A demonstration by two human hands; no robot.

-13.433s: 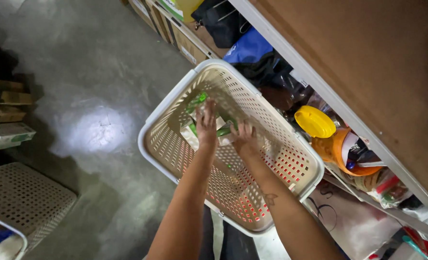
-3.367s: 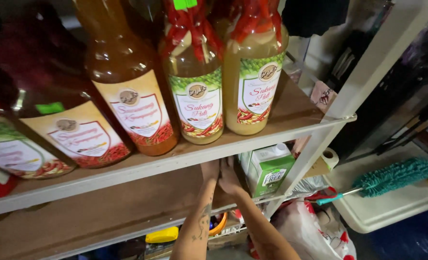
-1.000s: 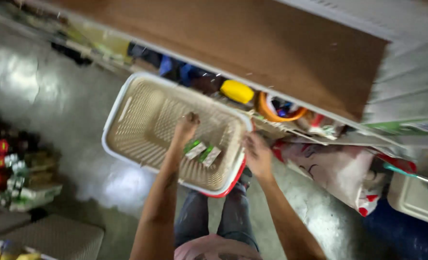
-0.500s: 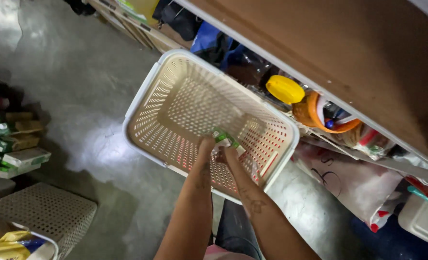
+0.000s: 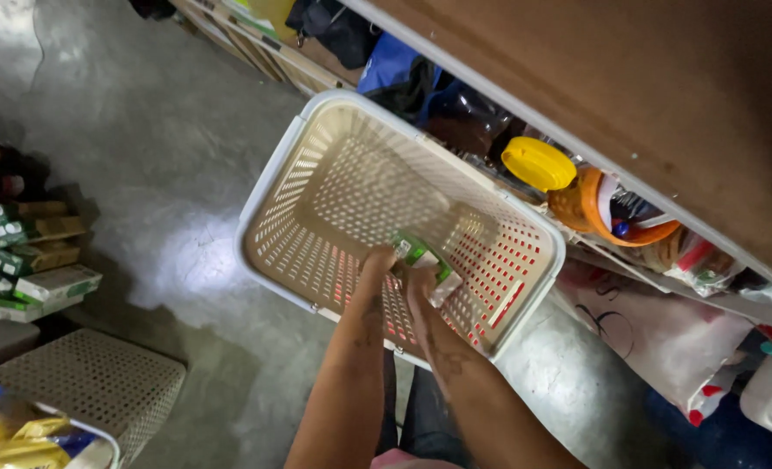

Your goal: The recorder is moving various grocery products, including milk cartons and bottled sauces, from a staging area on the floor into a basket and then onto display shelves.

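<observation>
- Head view, looking down: both hands inside a beige perforated basket, close together at its near end.
- Left hand on the left side of a small green and white box, fingers curled against it.
- Right hand just beside the left, gripping the same box from the right and below; both hands closed on the box, side by side.
- Box low inside the basket, near the wall closest to the body; whether resting on the basket floor or held just above it, cannot tell.
- Basket tilted, its red underside showing through the holes, on or just above a grey concrete floor.
- Right of the basket: low shelf with a brown top, a yellow lid and an orange round thing beneath it.
- Further right: white sack with red trim, leaning under the shelf.
- Far left: stack of green and white boxes on the floor.
- Lower left: upturned beige crate, well apart from the hands.
</observation>
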